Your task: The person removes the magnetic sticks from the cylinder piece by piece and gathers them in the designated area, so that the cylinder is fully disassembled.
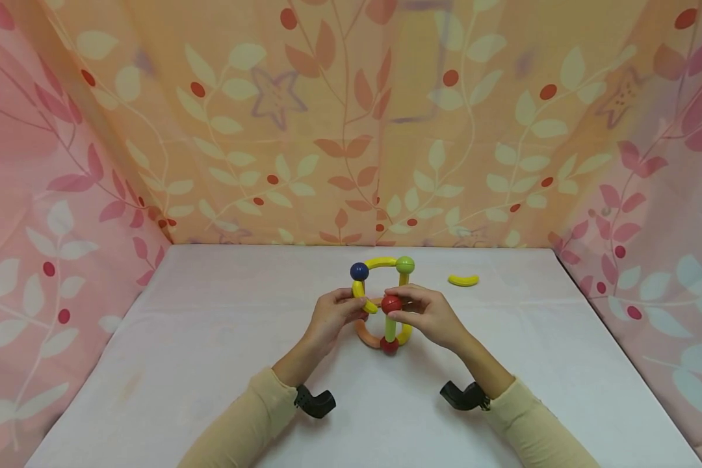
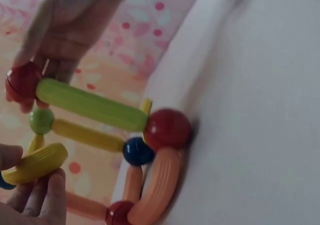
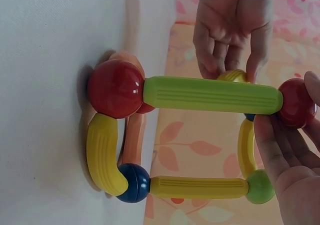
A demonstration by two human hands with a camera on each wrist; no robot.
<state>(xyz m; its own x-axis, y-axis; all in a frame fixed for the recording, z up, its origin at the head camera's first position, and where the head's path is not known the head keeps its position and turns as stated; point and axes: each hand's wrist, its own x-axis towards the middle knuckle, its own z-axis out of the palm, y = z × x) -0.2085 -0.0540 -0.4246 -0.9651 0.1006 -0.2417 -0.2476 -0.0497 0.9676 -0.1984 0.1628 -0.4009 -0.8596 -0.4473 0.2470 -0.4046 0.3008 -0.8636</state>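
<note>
A frame of magnetic balls and rods stands on the table. My left hand pinches a yellow curved rod; its far end meets the upper blue ball, and its other end is close to a red ball. My right hand pinches that red ball, which tops an upright green rod. Below, the rod joins another red ball at the base. The base ring has orange curved rods and a yellow curved rod. At the back, a light green ball sits on a yellow straight rod.
A loose yellow curved rod lies on the white table to the right of the frame. Floral cloth hangs behind and at both sides. Black wrist mounts are on both forearms.
</note>
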